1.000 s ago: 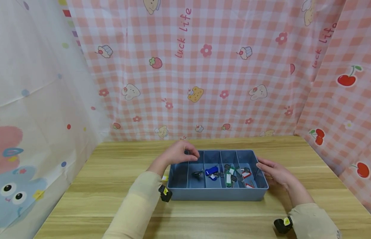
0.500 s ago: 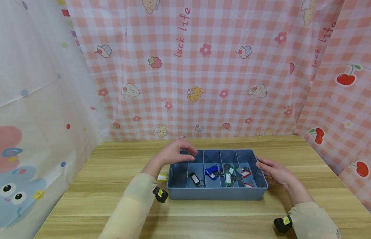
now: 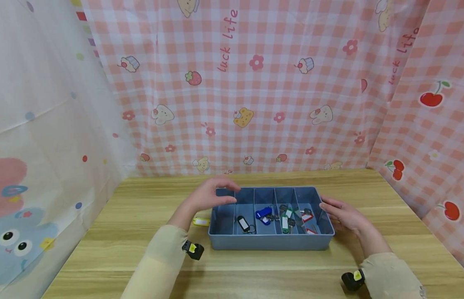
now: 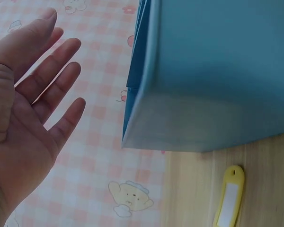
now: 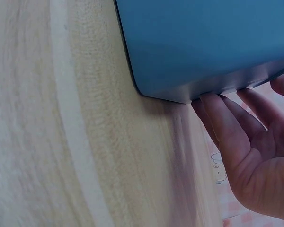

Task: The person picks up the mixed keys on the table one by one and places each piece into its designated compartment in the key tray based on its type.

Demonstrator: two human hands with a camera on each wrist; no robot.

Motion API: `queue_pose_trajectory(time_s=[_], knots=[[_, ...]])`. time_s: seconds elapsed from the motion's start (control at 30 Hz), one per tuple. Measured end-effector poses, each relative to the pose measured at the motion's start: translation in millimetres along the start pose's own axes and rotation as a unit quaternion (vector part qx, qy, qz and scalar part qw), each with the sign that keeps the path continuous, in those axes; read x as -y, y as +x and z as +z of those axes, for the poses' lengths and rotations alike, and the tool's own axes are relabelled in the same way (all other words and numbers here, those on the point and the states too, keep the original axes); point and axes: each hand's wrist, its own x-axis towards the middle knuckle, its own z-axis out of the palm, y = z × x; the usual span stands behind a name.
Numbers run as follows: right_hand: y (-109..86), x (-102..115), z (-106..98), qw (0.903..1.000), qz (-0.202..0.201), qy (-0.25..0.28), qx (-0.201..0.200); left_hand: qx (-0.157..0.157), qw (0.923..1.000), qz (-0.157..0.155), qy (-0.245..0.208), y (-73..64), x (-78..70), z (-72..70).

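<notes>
A blue-grey divided box [image 3: 271, 243] stands on the table with key tags in its compartments. My left hand [image 3: 209, 195] hovers over its far left corner, fingers spread and nothing in them. Just below that hand, left of the box, lies a yellow key tag [image 4: 230, 198]. A black key tag [image 3: 243, 224] with a ring is in the second compartment from the left. Further right come blue key tags [image 3: 263, 213], green key tags [image 3: 285, 223] and red key tags [image 3: 307, 216], with keys among them. My right hand [image 5: 255, 146] touches the box's right end wall with extended fingers.
The leftmost compartment [image 3: 222, 220] shows only its bare floor. Behind the wooden table [image 3: 276, 274] hangs a checked pink curtain [image 3: 254, 91], with a white patterned sheet [image 3: 60, 124] on the left side.
The black key tag has dropped and now lies flat in its compartment. My left hand has drawn back leftward and opened wider, uncovering the yellow key tag. The right hand stays put.
</notes>
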Motion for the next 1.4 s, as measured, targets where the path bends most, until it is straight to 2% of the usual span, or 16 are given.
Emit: queue_pose_trajectory(time_s=[0.27,0.77,0.93,1.4], knots=[[0.0,1.2,0.2,1.0,0.001,0.006,0.003,-0.023,0.9995,-0.012,0.018,-15.0,1.2,-3.2],[-0.6,0.6,0.3,1.0,0.004,-0.005,0.006,-0.095,0.9952,-0.02,-0.009,-44.8,8.0,-13.6],[-0.1,-0.3,-0.1,1.0,0.002,0.0,0.008,-0.106,0.9936,-0.04,0.004,-53.7,12.9,-16.9],[0.0,-0.4,-0.3,0.9999,0.009,-0.006,0.001,-0.116,0.9903,-0.077,0.002,-71.0,24.0,-22.9]])
